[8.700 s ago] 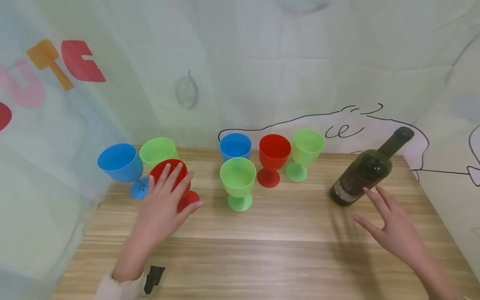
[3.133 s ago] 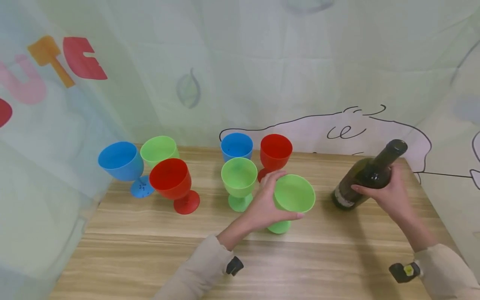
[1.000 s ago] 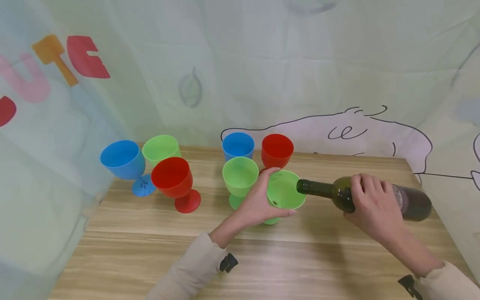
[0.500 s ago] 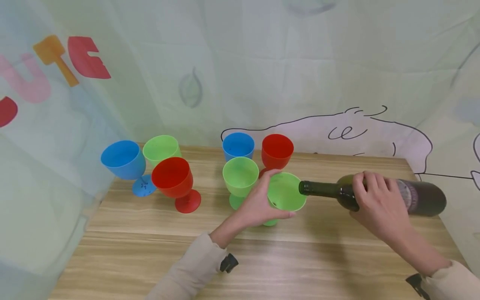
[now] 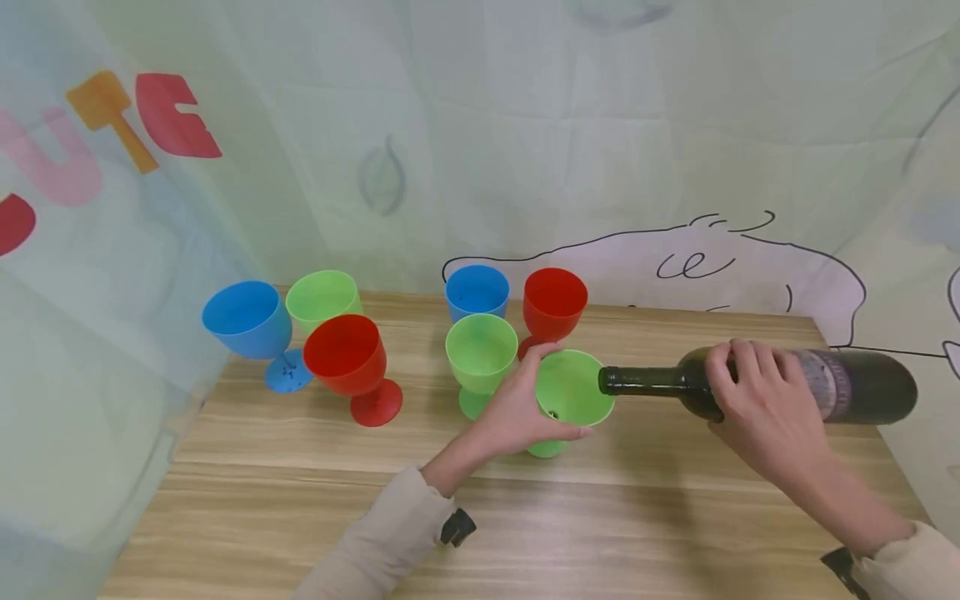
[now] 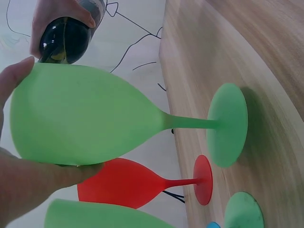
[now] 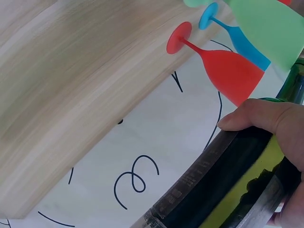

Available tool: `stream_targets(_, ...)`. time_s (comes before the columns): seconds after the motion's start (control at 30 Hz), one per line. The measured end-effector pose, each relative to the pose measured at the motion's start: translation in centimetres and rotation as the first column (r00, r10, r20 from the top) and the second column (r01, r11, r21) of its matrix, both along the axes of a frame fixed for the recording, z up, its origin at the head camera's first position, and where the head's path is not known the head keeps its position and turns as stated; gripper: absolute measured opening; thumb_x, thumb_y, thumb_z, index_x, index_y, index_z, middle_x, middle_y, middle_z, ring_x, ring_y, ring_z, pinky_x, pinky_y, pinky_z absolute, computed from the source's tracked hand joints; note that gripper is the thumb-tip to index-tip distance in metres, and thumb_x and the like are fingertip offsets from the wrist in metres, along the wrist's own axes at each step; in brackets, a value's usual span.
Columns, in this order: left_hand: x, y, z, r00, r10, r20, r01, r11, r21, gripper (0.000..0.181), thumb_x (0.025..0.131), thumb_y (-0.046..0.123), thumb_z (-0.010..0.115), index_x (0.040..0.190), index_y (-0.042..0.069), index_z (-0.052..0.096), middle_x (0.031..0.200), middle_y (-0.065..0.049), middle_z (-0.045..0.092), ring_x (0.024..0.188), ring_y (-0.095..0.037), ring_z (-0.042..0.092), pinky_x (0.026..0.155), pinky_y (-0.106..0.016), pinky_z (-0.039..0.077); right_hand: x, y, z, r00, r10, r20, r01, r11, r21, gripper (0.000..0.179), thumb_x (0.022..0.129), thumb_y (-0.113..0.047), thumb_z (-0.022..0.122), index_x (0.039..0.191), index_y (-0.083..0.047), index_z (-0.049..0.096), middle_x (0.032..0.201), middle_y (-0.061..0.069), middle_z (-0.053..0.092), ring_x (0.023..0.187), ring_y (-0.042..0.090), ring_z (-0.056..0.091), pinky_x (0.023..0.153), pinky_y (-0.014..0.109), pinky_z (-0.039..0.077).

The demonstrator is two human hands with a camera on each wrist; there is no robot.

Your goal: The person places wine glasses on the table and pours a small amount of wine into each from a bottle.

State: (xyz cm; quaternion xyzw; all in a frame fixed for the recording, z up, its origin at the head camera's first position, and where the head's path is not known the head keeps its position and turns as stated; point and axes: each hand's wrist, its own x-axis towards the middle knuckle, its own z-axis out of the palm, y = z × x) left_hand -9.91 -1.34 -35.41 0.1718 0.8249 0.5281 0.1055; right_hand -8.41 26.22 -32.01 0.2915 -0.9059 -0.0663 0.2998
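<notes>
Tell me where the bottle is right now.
In the head view, the bottle is on the right, tipped nearly level in the right hand, its mouth at the rim of the green cup that the left hand holds.

Beige, lightly creased sleeve cloth is worn on both arms. Behind the left hand (image 5: 517,408), the wrist is left uncovered up to the left cuff (image 5: 429,492); a small black angular piece (image 5: 457,527) is seen there. Behind the right hand (image 5: 765,408), a similar dark piece (image 5: 842,567) (detail too small) is seen beside the right cuff (image 5: 892,554).
</notes>
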Motion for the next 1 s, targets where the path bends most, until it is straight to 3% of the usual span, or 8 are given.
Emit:
stream_targets(0.57, 0.02, -0.03, -0.73, 1.000, 0.024, -0.006, -0.024, 0.999, 0.033, 0.089, 0.064, 0.030, 0.082, 0.135, 0.015, 0.030, 0.125, 0.000, 0.044, 0.112, -0.019, 0.044, 0.083, -0.035, 0.045, -0.31, 0.02, 0.43, 0.998, 0.035, -0.042, -0.034, 0.999, 0.031, 0.070, 0.039, -0.011, 0.080, 0.095, 0.010, 0.043, 0.083, 0.028, 0.047, 0.075, 0.044, 0.050, 0.066, 0.053, 0.041)
stream_targets(1.0, 0.18, 0.08, -0.95, 1.000, 0.028, -0.003, -0.028, 0.998, 0.060, 0.089, 0.065, 0.028, 0.082, 0.135, 0.014, 0.030, 0.125, 0.000, 0.043, 0.112, -0.019, 0.043, 0.084, -0.038, 0.046, -0.19, -0.10, 1.00, 1.000, 0.007, 0.003, -0.007, 0.994, 0.105, 0.077, 0.039, -0.015, 0.085, 0.099, 0.010, 0.042, 0.085, 0.028, 0.047, 0.077, 0.044, 0.049, 0.068, 0.053, 0.042)
